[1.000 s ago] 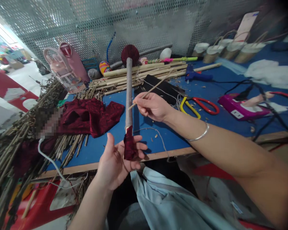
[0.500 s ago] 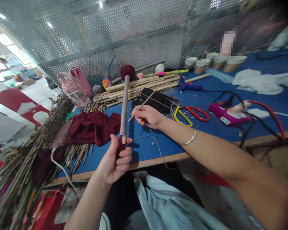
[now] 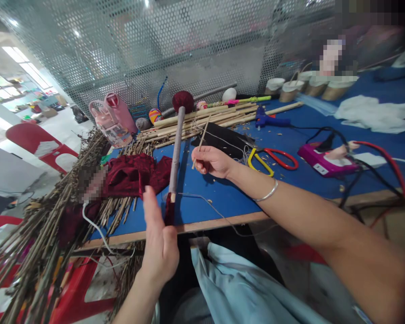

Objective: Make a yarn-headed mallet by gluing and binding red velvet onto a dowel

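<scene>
Two hands flanked the grey rod (image 3: 177, 155), which ran lengthwise over the blue table (image 3: 192, 211), dark red ball (image 3: 182, 101) at its far end, dark red strip (image 3: 169, 213) at the near end. Left hand (image 3: 162, 249) was edge-on, fingers extended, beside the strip; couldn't tell if it touched. Right hand (image 3: 214, 161) pinched a thin stick (image 3: 203, 137) near its lower end, thumb against fingers. Rod looked stiff and light; best hold probably mid-shaft. Strip looked soft, likely to slide or bunch if tugged. Stick seemed light, snappable; a low pinch suited it.
</scene>
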Demonstrator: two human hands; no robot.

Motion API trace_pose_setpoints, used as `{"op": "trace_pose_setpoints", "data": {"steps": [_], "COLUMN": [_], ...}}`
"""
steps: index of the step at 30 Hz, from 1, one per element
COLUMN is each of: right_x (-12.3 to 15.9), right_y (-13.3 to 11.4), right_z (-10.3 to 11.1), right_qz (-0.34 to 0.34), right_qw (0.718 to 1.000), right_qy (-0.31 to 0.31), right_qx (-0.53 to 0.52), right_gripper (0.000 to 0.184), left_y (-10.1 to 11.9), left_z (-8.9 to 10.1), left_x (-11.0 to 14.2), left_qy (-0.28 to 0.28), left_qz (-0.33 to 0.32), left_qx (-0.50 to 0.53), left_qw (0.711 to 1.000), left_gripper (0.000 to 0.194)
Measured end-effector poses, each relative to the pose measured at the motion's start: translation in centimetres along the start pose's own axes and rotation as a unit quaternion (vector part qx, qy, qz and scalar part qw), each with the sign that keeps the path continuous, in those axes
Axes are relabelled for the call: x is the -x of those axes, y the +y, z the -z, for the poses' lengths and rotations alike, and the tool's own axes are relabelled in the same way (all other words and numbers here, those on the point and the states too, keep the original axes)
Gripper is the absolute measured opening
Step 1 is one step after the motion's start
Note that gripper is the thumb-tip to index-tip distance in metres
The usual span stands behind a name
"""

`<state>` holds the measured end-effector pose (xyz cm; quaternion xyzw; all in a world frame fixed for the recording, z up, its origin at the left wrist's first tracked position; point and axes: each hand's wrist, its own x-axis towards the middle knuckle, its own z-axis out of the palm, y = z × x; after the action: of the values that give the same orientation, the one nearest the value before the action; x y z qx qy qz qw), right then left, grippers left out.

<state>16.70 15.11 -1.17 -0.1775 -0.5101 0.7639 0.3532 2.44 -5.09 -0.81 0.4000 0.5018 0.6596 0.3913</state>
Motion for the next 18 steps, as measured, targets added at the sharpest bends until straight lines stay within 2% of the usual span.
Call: {"op": "trace_pose_setpoints", "data": {"steps": [1,2,5,7,10,14,16,18], "right_x": [-0.1,-0.2,-0.1,0.8,3.7,8.1,9.1,9.2], "right_y": [0.0,0.0,-0.5,-1.3,-1.9,0.4,2.1,3.2], "right_z": [0.1,0.3,0.0,-1.4,-5.8,-13.4,-16.0,-17.4], "right_qz": [-0.002,-0.001,0.032,0.086,0.141,0.125,0.111,0.093], "right_qw": [1.000,1.000,0.998,0.989,0.948,0.869,0.833,0.811], "right_qy": [0.002,0.007,0.011,0.014,0.021,-0.018,0.020,0.049], "right_qx": [0.001,0.005,0.053,0.122,0.284,0.478,0.542,0.575], "right_gripper": [0.033,0.030,0.018,0.013,0.018,0.046,0.053,0.054], "left_y": [0.4,1.0,2.8,3.7,4.0,3.4,3.0,2.7], "left_z": [0.3,0.5,0.9,1.0,0.9,0.9,1.0,1.3], "left_x": [0.1,0.0,-0.3,-0.4,-0.2,0.1,0.1,0.2], "left_qy": [-0.004,-0.018,-0.086,-0.103,-0.088,-0.077,-0.070,-0.054], "left_qz": [-0.022,-0.017,0.071,0.104,0.093,0.089,0.090,0.092], "left_qx": [0.012,0.051,0.208,0.264,0.292,0.285,0.288,0.298], "left_qw": [1.000,0.998,0.972,0.953,0.948,0.951,0.951,0.949], "left_gripper": [0.065,0.062,0.074,0.082,0.087,0.085,0.088,0.093]}}
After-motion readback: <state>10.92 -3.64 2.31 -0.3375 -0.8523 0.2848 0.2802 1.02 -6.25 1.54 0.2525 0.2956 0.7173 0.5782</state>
